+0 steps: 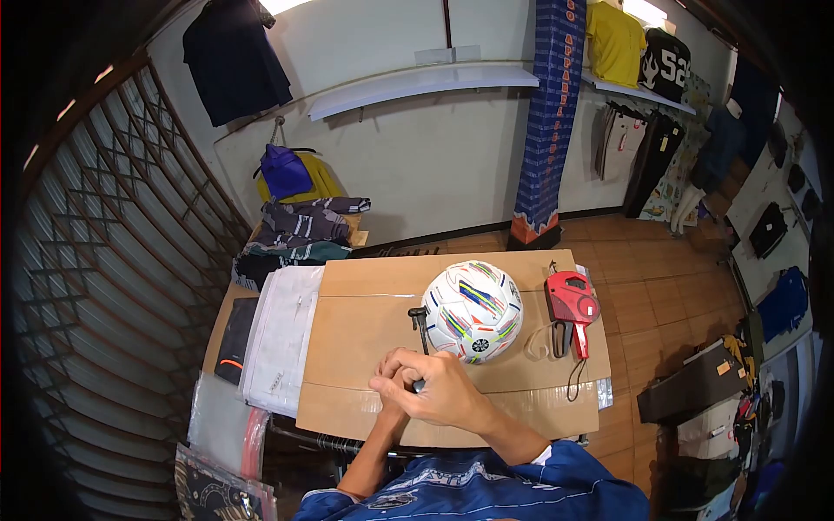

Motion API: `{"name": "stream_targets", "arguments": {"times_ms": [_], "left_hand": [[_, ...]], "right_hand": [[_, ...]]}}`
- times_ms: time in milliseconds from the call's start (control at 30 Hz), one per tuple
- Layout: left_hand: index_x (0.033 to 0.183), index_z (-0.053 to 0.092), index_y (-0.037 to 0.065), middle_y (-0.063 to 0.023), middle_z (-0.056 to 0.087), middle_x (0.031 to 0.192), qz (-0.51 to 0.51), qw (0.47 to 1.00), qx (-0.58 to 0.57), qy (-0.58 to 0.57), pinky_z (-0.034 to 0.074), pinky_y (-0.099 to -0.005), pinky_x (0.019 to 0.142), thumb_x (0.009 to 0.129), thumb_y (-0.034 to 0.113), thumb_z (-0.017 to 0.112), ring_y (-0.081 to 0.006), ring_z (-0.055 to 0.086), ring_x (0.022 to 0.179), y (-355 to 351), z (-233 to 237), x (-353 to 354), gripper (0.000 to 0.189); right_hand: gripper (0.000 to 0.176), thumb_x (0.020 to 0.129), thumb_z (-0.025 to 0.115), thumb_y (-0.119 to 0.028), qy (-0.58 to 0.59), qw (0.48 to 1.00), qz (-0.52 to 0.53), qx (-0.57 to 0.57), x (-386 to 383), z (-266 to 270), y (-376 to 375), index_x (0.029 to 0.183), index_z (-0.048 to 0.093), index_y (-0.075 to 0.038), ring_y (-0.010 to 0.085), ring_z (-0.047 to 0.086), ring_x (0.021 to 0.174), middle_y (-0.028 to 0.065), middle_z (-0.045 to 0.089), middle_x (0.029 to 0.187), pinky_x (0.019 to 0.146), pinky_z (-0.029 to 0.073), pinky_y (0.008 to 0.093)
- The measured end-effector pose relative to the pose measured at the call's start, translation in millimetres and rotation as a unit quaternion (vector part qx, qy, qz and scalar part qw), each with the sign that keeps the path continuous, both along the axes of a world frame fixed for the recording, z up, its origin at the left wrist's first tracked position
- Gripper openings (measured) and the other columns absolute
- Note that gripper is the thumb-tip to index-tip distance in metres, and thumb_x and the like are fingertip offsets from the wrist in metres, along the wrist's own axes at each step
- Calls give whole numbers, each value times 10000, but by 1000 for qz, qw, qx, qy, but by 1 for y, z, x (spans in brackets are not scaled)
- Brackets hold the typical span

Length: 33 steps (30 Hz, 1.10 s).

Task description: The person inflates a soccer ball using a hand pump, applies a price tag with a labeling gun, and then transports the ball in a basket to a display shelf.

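A white football [473, 311] with multicoloured stripes rests on the brown cardboard [365, 339], just beyond my hands. A slim black hand pump [420, 320] with a T-shaped end stands up from my grip, close to the ball's left side. My right hand [447, 392] is closed around its lower part, where a dark end shows between the fingers. Pressed against it, my left hand [393, 389] is closed too, partly covered by the right. The lower part of the pump is mostly hidden by my fingers.
A red price label gun [571, 300] lies right of the ball, with a clear loop [538, 345] and dark strap nearby. Plastic-wrapped packs [280, 339] line the table's left. Folded clothes [304, 230] are piled behind. A blue pillar [549, 130] rises beyond.
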<state>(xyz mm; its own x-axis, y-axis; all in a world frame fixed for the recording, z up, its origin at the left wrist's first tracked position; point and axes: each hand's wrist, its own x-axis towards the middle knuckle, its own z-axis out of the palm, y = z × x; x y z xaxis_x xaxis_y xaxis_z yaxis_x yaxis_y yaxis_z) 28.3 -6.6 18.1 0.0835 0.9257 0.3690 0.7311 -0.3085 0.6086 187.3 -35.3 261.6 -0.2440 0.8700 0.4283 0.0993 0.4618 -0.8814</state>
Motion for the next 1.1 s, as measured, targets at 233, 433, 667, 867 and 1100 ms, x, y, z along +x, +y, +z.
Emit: {"name": "stream_targets", "arguments": {"times_ms": [233, 433, 667, 867, 1100], "left_hand": [[1170, 672, 111, -100, 597, 1313, -25, 985, -53, -163, 398, -528, 1064, 909, 279, 691, -329, 532, 1274, 8, -23, -3, 311], [1300, 673, 117, -108, 540, 1436, -3, 998, -60, -30, 301, -534, 1176, 922, 297, 680, -331, 450, 1396, 7, -13, -6, 418], [1303, 671, 120, -112, 553, 1418, -24, 988, -64, -140, 324, -540, 1155, 909, 306, 699, -342, 467, 1377, 7, -24, -8, 437], [1281, 659, 107, -121, 577, 1377, 9, 997, 45, 64, 365, -548, 1114, 892, 304, 726, -363, 507, 1329, -2, 5, -1, 441], [1283, 635, 92, -134, 583, 1376, 11, 999, 32, 28, 376, -552, 1108, 899, 317, 732, -377, 518, 1317, 4, -2, -5, 456]], "right_hand": [[253, 920, 797, -229, -59, 997, -44, -5, -13, -68, 21, 806, 694, -28, 223, 629, 487, 122, 654, 577, 507, 485, 350], [229, 940, 782, -159, -16, 997, -60, -49, -15, -101, 25, 814, 667, -6, 94, 465, 443, 97, 571, 527, 471, 389, 309], [264, 946, 787, -178, -21, 998, -54, -15, -18, -91, 14, 797, 655, -5, 110, 454, 445, 96, 560, 525, 475, 386, 303], [315, 935, 794, -295, -67, 998, -12, -4, 1, -17, -6, 790, 699, -31, 270, 676, 538, 108, 652, 564, 549, 516, 382], [275, 925, 798, -243, -54, 998, -23, 8, -1, -9, -4, 776, 693, -36, 250, 648, 472, 115, 667, 577, 499, 494, 355]]}}
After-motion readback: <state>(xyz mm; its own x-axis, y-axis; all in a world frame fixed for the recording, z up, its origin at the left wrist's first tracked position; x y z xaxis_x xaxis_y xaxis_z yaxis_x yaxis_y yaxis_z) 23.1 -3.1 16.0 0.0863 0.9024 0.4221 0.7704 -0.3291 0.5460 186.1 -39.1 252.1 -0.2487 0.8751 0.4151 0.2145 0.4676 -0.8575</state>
